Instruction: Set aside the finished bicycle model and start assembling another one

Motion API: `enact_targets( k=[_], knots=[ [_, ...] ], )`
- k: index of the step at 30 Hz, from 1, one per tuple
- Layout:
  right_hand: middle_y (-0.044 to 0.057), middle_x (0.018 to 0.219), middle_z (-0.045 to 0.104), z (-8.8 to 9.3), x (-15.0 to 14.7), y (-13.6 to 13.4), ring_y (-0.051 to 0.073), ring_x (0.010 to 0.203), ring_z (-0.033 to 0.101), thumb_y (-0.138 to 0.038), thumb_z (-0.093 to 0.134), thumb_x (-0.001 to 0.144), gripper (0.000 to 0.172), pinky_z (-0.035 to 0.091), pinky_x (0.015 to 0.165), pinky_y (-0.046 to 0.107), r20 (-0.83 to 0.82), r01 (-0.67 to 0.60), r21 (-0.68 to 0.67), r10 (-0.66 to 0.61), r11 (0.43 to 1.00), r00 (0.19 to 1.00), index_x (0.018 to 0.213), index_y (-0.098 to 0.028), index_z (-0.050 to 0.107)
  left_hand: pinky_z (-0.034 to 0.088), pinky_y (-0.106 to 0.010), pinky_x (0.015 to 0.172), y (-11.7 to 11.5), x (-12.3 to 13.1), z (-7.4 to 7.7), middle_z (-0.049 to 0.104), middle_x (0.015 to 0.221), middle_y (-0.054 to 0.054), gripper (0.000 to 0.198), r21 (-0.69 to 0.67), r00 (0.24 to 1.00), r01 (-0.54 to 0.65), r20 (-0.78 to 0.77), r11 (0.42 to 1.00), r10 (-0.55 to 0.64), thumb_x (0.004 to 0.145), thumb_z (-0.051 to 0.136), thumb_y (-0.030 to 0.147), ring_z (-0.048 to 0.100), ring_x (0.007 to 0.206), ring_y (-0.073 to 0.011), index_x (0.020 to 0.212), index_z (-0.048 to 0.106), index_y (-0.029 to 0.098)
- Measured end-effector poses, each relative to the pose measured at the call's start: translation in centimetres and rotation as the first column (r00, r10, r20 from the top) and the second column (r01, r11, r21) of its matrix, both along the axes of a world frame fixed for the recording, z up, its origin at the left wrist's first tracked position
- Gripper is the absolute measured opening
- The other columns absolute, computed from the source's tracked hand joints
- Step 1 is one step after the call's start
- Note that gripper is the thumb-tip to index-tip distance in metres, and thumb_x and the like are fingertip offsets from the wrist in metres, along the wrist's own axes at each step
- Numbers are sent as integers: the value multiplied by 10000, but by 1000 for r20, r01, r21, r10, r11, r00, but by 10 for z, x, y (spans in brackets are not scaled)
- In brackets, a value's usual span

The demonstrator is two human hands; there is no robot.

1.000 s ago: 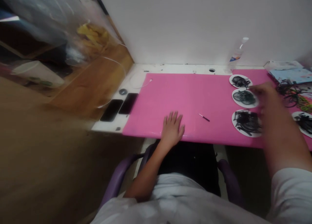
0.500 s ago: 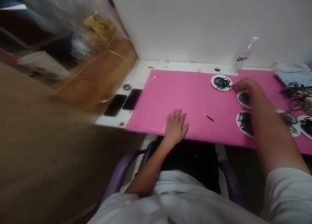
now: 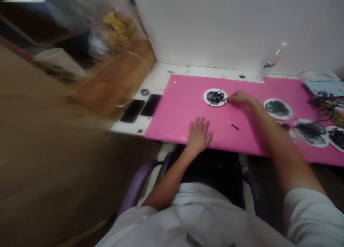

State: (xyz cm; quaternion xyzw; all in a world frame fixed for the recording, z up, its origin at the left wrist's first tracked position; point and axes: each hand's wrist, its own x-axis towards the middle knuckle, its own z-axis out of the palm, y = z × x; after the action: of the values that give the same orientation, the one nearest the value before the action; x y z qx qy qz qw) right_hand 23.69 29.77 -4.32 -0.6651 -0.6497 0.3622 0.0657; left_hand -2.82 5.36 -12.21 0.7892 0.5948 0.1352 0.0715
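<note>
With our right hand [image 3: 241, 97] we pinch the rim of a white plate [image 3: 205, 97] holding black strands [image 3: 214, 97] on the pink mat [image 3: 178, 109], while our left hand [image 3: 198, 137] lies spread near a slim, dark-handled tool [image 3: 234, 126].

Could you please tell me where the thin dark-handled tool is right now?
In the head view, the thin dark-handled tool lies on the pink mat, right of the left hand and nearer the person than the right hand.

On the mat [image 3: 185, 100], 1 plate [image 3: 205, 97] lies behind and left of the tool [image 3: 233, 125], with 4 other plates [image 3: 270, 114] farther right. 2 phones [image 3: 132, 111] lie left on the table [image 3: 180, 68], and a bottle [image 3: 271, 61] stands behind by the wall [image 3: 215, 24]
</note>
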Motion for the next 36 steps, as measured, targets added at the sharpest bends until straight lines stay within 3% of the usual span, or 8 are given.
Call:
enact_targets(
  k=[6,13,19,22,25,31,33,36],
  knots=[
    [3,636,562,7,-57,-38,134,588,473,-250,768,976,205,384,595,292,-81,-41,21,43,999,996,805,-182,678,227,-623,1429,0,0,-1,350,1843,-127,623,18,1000,6,5,1000,-6,1157,386,477,276,1735,-369,1700,477,185],
    [-12,638,541,10,-79,-68,120,549,446,-156,622,1020,215,331,536,272,-208,-39,35,46,999,977,812,-199,586,237,-618,1424,-1,1,-1,370,1834,-130,625,34,1000,9,17,999,-9,1152,395,479,296,1725,-374,1692,485,179],
    [-32,625,521,18,-77,-87,131,592,487,-135,606,982,273,378,628,288,-169,0,374,68,927,983,744,-224,505,229,-622,1423,0,2,0,379,1829,-134,629,30,1000,7,30,1000,-8,1149,390,477,300,1722,-384,1688,494,170],
    [-35,664,487,20,-72,-92,136,647,464,-140,657,932,335,356,657,297,-102,-11,554,81,832,992,707,-235,428,227,-621,1424,0,2,-1,371,1832,-139,632,26,1000,10,29,1000,-10,1146,396,477,300,1722,-385,1689,492,167],
    [-23,731,522,19,-63,-94,152,681,498,-149,659,919,302,389,660,299,-142,45,582,47,812,989,742,-242,433,222,-621,1426,0,2,-1,355,1840,-137,635,25,1000,9,27,1000,-10,1144,401,480,289,1728,-381,1691,487,169],
    [9,740,640,14,-19,-69,176,677,623,-195,617,1007,161,488,620,276,-337,388,398,-261,831,905,880,-242,529,227,-620,1427,-1,2,0,351,1841,-136,626,19,1000,8,20,1000,-9,1142,409,468,292,1728,-382,1683,496,165],
    [34,733,648,10,6,-54,180,711,630,-191,567,1055,159,508,622,261,-431,534,281,-392,798,813,903,-232,543,229,-618,1427,-1,2,1,352,1841,-136,624,24,1000,9,23,1000,-9,1140,414,461,294,1728,-380,1682,496,164],
    [50,761,628,4,43,-36,164,749,611,-207,496,1107,201,545,676,249,-514,611,240,-435,755,739,910,-214,539,224,-614,1430,-1,2,0,354,1840,-137,621,29,1000,6,24,1000,-7,1138,416,462,293,1730,-372,1678,498,166]
  ],
)
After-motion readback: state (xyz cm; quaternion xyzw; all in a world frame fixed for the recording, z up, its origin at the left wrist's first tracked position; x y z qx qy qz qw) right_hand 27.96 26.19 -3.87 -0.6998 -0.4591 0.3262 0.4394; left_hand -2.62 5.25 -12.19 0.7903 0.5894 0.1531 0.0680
